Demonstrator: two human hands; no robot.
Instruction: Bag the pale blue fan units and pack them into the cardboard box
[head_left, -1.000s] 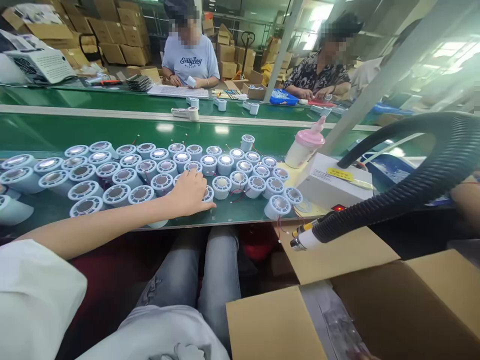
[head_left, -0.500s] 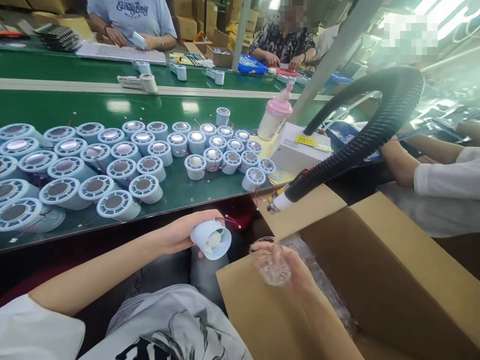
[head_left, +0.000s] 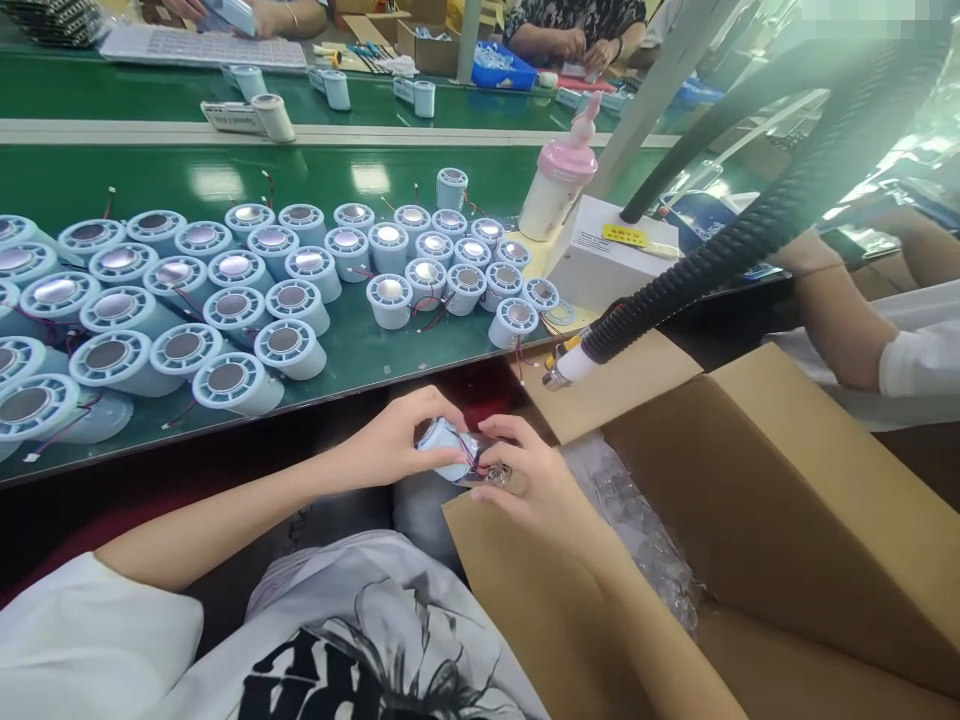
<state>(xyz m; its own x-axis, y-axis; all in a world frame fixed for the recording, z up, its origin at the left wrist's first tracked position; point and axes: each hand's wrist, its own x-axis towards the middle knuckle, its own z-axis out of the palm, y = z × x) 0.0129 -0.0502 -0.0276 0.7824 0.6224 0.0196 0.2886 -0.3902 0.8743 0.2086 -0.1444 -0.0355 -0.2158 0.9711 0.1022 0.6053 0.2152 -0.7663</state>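
Note:
In my left hand [head_left: 409, 440] is a light blue fan housing [head_left: 444, 447], gripped between thumb and fingers, with thin red and dark wires along it. My right hand [head_left: 525, 470] is closed round a clear plastic cover [head_left: 504, 476] with ribs at its end. The cover is against the open end of the housing, and the two line up over my lap; my fingers hide how far one sits in the other. Many similar blue fan housings [head_left: 289, 340] stand on the green bench [head_left: 360, 375], most with a round metal disc on top and loose wires.
An open cardboard box [head_left: 675, 480] with clear plastic parts [head_left: 630, 530] stands at my right. Above it hangs a black corrugated hose [head_left: 675, 300] near a white box [head_left: 611, 245] and a pink-lidded bottle [head_left: 559, 185]. Co-workers' hands [head_left: 589, 50] are across the bench; another person's arm [head_left: 840, 310] is right.
My hands have come together. The clear cover has moved left to the housing, which has turned its open end toward it. The view has tilted downward slightly.

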